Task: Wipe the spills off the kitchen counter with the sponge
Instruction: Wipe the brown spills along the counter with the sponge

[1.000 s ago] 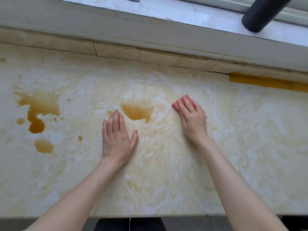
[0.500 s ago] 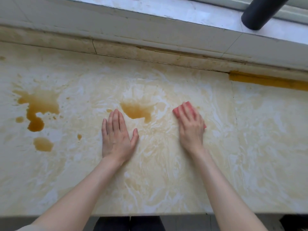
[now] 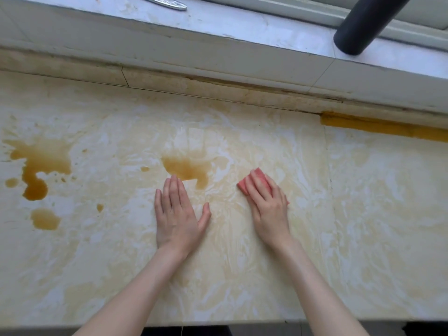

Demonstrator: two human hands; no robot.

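Here right hand point(image 3: 268, 204) flat, pressing pink sponge point(image 3: 257, 180) on counter point(image 3: 363, 214); left hand point(image 3: 178, 214) flat, empty.

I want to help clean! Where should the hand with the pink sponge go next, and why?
Probably slide the sponge under the right hand leftward onto the middle brown puddle. It is the nearest wet spill, just beyond the left hand lying flat on the counter.

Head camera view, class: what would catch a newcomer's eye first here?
Probably the brown spills pooled at the counter's far left, with another puddle just beyond the flat left hand. Next comes the pink sponge pressed under the right hand, mid-counter. A dark cylinder stands on the ledge, top right.
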